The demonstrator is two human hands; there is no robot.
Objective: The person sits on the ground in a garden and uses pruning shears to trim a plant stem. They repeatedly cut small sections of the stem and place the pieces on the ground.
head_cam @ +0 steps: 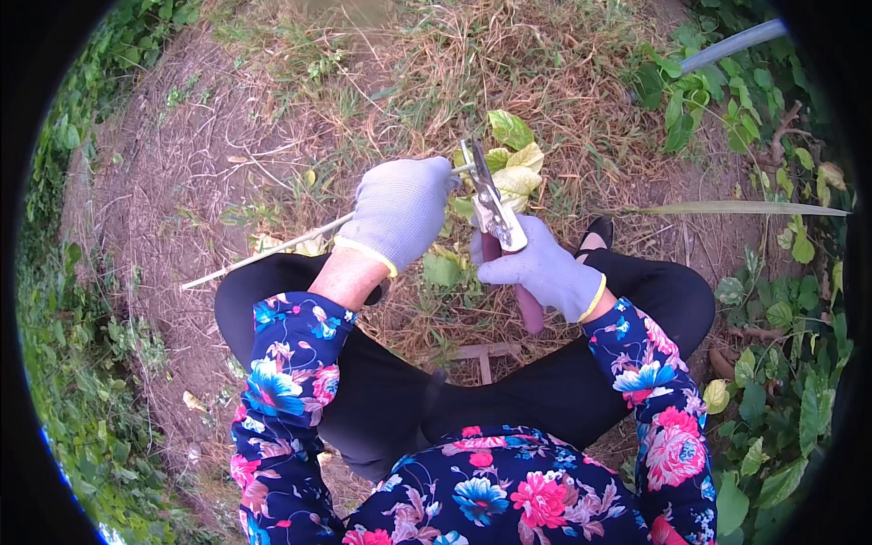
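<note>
My left hand [405, 211], in a pale knit glove with a yellow cuff, is closed around a thin pale stem [272, 245]. The stem runs from beyond the fist down to the left, over my left knee. In my gloved right hand [545, 266] is a pair of pruning shears [497, 211] with dull reddish handles. Their blades point away from me, and the stem's short end reaches them. Whether the blades touch it I cannot tell. Yellow-green leaves [516, 174] show just behind the shears; how they are attached is hidden.
Dry grass [579, 102] and bare soil [157, 163] surround me. Leafy vines grow at the left [82, 409] and right [770, 409]. A grey pole [734, 45] juts in at upper right, above a long flat blade-like strip [749, 208]. Beneath my legs a small wooden frame [484, 361] shows.
</note>
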